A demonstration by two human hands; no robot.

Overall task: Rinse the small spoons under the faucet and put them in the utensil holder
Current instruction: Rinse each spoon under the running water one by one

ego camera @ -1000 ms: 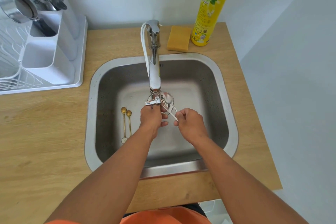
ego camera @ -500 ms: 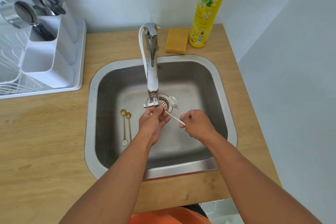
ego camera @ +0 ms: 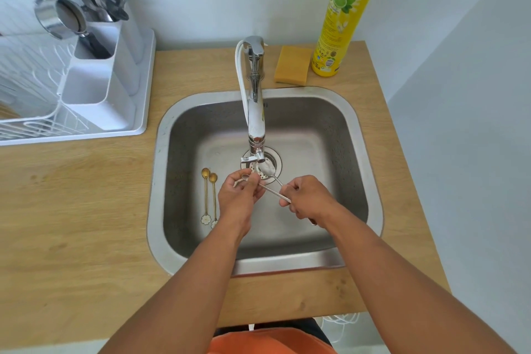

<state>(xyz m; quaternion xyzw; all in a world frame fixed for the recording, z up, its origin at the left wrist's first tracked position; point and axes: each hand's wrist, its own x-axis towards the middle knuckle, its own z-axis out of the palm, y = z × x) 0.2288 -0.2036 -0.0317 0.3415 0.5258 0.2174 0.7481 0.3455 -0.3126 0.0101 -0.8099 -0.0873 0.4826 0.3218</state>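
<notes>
A small silver spoon is held over the sink, just below the faucet spout. My right hand pinches its handle end. My left hand holds its bowl between curled fingers and thumb. A second silver spoon lies on the drain behind my hands. Two gold spoons with flower ends lie side by side on the sink floor at the left. The white utensil holder stands at the back left, with several utensils in its far compartment.
A white dish rack on a tray sits left of the sink. A yellow sponge and a tall yellow dish soap bottle stand behind the sink at the right. The wooden counter surrounds the sink.
Both hands have drawn slightly back from the spout with the silver spoon between them; my left hand now closes around its bowl. The view has tilted a little.
</notes>
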